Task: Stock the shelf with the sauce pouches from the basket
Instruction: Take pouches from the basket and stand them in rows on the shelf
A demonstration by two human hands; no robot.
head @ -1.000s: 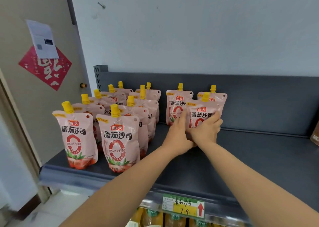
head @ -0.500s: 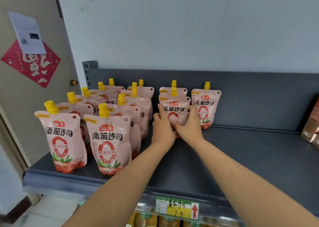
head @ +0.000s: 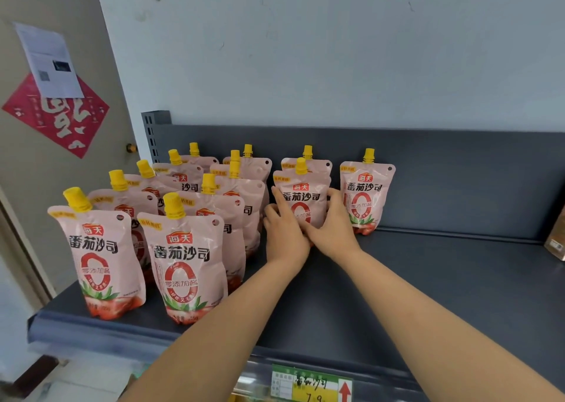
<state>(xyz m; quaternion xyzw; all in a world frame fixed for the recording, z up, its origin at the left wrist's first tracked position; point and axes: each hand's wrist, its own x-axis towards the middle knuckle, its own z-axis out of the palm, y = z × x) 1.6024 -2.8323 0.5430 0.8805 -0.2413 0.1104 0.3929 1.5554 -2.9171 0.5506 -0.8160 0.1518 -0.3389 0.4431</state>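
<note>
Pink sauce pouches with yellow caps stand on a dark grey shelf (head: 428,294). Both hands hold one upright pouch (head: 301,196) in the third row, just in front of another pouch (head: 318,164) at the back. My left hand (head: 282,236) grips its left edge and my right hand (head: 334,227) its right edge. A single pouch (head: 365,193) stands to the right against the back panel. Two rows of several pouches fill the left, fronted by one pouch (head: 97,261) and a second pouch (head: 186,267). No basket is in view.
The shelf's right half is bare up to a brown box (head: 556,239) at the right edge. A price label (head: 312,385) hangs on the shelf's front lip. A door with a red paper and a white notice (head: 49,62) stands to the left.
The held pouch went left from in front of the right-hand pouch to the third row and now stands on the shelf with both hands around its sides. The view shifted slightly.
</note>
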